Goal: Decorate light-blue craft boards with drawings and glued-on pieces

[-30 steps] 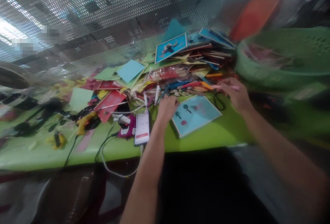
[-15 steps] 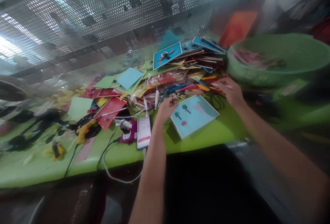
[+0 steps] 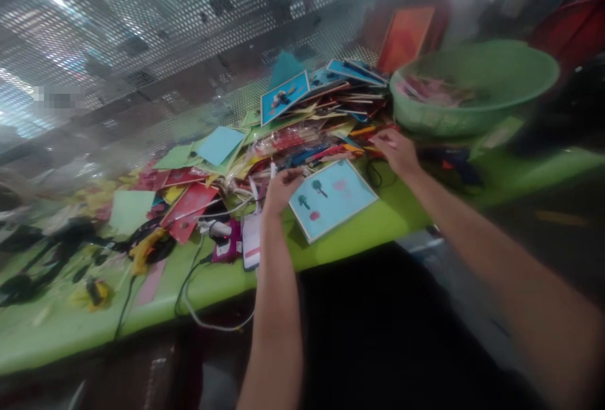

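Fingers of the right hand (image 3: 401, 155) pinch what looks like a slim pink stick (image 3: 391, 143) at 2 o'clock from the blue card (image 3: 338, 210) on the green worktop (image 3: 347, 247), while the left hand's (image 3: 278, 192) curl at 10 o'clock, their hold unclear.

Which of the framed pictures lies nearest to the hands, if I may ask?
The light-blue picture with two green tree shapes; darker blue ones sit farther back on the pile.

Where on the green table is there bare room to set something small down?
The green table shows bare in front of the light-blue card, between it, the table's near edge and the right forearm. It is crowded behind, with heaped cards, and leftward, around the phone and purple device.
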The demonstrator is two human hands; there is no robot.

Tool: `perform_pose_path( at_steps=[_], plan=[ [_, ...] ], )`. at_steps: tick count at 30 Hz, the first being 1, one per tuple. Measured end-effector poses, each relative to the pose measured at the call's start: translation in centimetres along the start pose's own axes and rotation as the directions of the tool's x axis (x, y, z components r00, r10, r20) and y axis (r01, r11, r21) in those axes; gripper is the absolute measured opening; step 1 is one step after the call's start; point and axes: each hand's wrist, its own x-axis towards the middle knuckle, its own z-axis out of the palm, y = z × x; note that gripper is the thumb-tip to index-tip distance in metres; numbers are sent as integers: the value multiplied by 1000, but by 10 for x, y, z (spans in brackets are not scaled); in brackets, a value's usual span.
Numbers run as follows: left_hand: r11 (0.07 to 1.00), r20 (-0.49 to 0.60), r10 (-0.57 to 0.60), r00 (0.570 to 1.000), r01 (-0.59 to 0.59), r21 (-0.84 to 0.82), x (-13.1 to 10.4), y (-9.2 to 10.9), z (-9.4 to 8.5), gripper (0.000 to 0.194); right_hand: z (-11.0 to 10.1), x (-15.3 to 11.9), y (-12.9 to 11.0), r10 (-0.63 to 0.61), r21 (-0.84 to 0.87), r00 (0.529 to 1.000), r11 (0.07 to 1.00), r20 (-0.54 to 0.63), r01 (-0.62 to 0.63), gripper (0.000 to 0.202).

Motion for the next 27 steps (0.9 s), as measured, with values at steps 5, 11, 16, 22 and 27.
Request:
perform_pose_path(
  at_steps=[5, 11, 16, 22, 27],
  plan=[
    [998, -51, -58, 997, 58, 5, 3, -6, -1, 42, 3, 1, 5, -97, -75, 995, 992, 17, 98, 27],
    [996, -125, -49, 991, 58, 69, 9, -16, -5, 41, 6, 0, 5, -95, -173, 995, 980, 37, 99, 29],
    [997, -143, -13, 990, 24, 76, 8, -16, -5, 42, 6, -2, 2, -112, -196, 994, 974, 19, 114, 28],
    [1000, -130, -9, 991, 11, 20, 3, -11, 2, 42, 4, -2, 2, -125, -135, 992, 983, 15, 126, 19],
    [1000, -73, -13, 997, 11, -19, 0, -7, 7, 38, 1, -1, 4, -135, -81, 990, 987, 30, 137, 16]
  ],
)
